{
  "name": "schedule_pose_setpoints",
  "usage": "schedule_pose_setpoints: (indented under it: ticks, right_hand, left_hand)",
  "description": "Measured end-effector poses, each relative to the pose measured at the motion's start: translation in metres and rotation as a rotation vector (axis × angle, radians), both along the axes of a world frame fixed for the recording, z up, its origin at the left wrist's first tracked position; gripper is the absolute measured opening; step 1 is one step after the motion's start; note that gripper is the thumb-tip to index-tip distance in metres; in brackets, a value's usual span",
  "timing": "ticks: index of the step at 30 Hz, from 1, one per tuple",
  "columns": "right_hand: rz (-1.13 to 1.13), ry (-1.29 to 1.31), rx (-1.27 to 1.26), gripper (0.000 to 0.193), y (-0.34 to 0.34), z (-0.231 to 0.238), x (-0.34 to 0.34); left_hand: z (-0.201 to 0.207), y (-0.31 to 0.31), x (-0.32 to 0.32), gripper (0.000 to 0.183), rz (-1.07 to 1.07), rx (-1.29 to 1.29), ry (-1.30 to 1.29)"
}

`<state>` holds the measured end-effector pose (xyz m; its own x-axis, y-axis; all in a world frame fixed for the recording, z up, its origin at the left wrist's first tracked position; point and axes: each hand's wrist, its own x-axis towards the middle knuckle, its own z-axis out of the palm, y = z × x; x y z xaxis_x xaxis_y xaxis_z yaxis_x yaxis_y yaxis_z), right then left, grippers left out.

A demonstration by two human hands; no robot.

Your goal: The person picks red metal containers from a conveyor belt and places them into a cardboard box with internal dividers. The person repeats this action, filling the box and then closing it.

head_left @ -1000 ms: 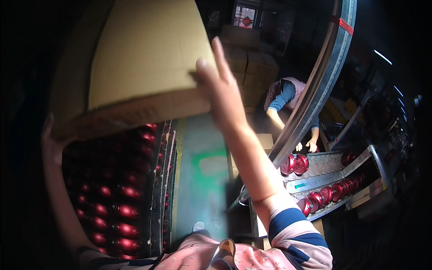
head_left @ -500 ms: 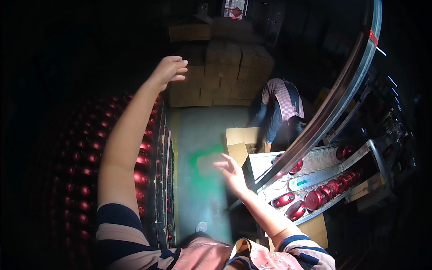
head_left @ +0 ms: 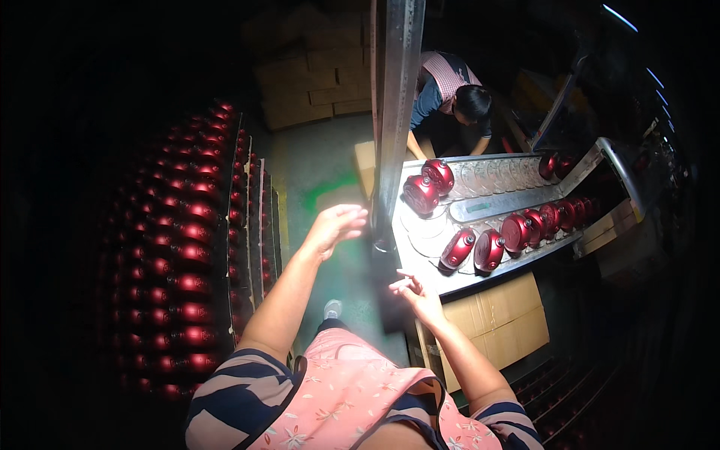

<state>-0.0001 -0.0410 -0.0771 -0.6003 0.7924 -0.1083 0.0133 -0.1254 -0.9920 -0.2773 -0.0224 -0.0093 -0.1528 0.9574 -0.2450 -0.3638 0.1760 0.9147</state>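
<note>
Both hands empty, fingers spread apart, nothing clamped. Left hand raised mid-frame over the green floor, just left of the vertical metal post. Right hand lower, centre frame, loosely open, fingertips near the front edge of the metal conveyor tray.

Nearest things: 2 red glossy jars lying on their sides on the tray, centre right, just beyond the right hand, not touched. 2 more stand at the tray's upper left end, a row further right.

Handling guess: jars look hard, smooth, lacquered, likely slippery and chip-prone; probably moderate weight. Best taken around the round body, 1 per hand, not by the narrow neck.

Stacked red jars on racks fill the left. Cardboard box under the tray. Another person bends at upper centre.
</note>
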Motion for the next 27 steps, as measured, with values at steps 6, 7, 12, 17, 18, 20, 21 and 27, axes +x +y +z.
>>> schedule_pose_setpoints:
  ticks: [6, 7, 12, 17, 18, 20, 21, 27]
  right_hand:
    - [-0.226, -0.062, -0.119, 0.035, -0.048, -0.051, 0.096]
    - [-0.269, -0.001, -0.123, 0.036, -0.049, -0.068, 0.108]
    - [-0.651, -0.117, -0.359, 0.038, -0.088, -0.169, 0.178]
    - [-0.937, -0.134, -0.683, 0.038, -0.140, -0.211, 0.205]
    - [-0.991, -0.144, -0.738, 0.038, -0.151, -0.209, 0.206]
    - [-1.061, -0.176, -0.818, 0.039, -0.172, -0.198, 0.213]
    - [-1.119, -0.234, -0.907, 0.040, -0.182, -0.191, 0.219]
    - [-1.297, -0.178, -0.829, 0.036, -0.188, -0.188, 0.262]
  left_hand:
    - [-0.080, -0.048, 0.071, 0.025, -0.226, -0.404, 0.136]
    - [-0.093, -0.048, 0.081, 0.026, -0.249, -0.445, 0.222]
    - [-0.168, -0.009, 0.147, 0.029, -0.649, -0.603, 0.372]
    - [-0.179, 0.041, 0.224, 0.027, -0.882, -0.411, 0.506]
    - [-0.164, 0.053, 0.238, 0.024, -0.894, -0.382, 0.463]
    - [-0.122, 0.100, 0.256, 0.019, -0.750, -0.299, 0.501]
    - [-0.101, 0.131, 0.263, 0.019, -0.564, -0.151, 0.540]
    - [-0.086, 0.383, 0.264, 0.017, -0.728, 0.078, 0.789]
